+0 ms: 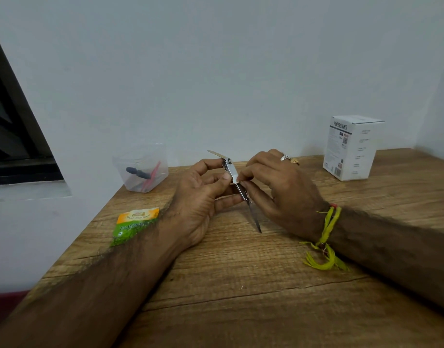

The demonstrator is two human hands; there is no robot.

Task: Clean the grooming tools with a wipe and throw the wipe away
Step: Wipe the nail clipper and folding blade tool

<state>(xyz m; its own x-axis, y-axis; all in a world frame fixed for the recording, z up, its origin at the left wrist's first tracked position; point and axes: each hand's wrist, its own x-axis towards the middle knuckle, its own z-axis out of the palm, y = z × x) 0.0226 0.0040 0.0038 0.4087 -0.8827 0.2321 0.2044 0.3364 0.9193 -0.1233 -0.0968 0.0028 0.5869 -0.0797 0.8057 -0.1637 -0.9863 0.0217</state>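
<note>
Both forearms reach across the wooden tabletop (241,285) to a nail clipper (231,170) held just above it, its file blade swung out: left hand (203,194) pinches the body, right hand (273,187) pinches its lower end. Small, light, stiff and slick steel with sharp points, it is probably best held by the flat body

On the table (241,285), the left hand (201,197) and right hand (278,189) meet at the middle, both on a nail clipper (232,172) held above the surface between them. A sachet (133,224) lies on the table left of the left forearm. A container (141,167) with small tools in it stands at the far left edge by the wall, and a box (351,146) stands far right.
</note>
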